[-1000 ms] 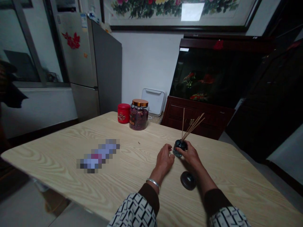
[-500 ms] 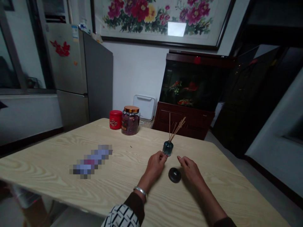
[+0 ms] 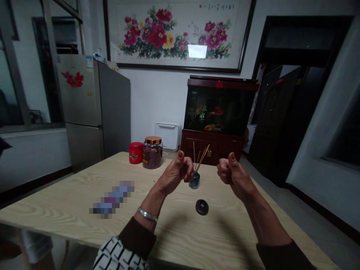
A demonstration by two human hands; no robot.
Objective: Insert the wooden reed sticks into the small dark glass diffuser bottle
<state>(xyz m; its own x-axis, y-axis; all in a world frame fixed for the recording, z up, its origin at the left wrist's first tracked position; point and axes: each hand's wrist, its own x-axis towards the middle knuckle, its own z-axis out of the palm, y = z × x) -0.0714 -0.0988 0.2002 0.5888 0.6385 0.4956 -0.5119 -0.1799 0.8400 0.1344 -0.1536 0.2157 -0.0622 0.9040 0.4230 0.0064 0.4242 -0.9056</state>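
Note:
My left hand is raised over the table, fingers curled into a fist and thumb pointing up, holding nothing. It partly overlaps the view of a reed diffuser, a small blue-green glass bottle with several thin sticks standing in it. To the right, my right hand makes the same thumbs-up fist, with nothing in it. On the tabletop between my forearms lies a round dark cap with a hole or recess in its middle. Neither hand touches it.
The light wood table bears a red canister and a copper-lidded glass jar at its far edge. A blurred-out flat item lies at left. Beyond stand a fridge and a fish tank.
Both hands have lifted from the table beside the diffuser and moved apart, turning into thumbs-up fists. The camera view has tilted up and levelled. The diffuser and cap stay on the table.

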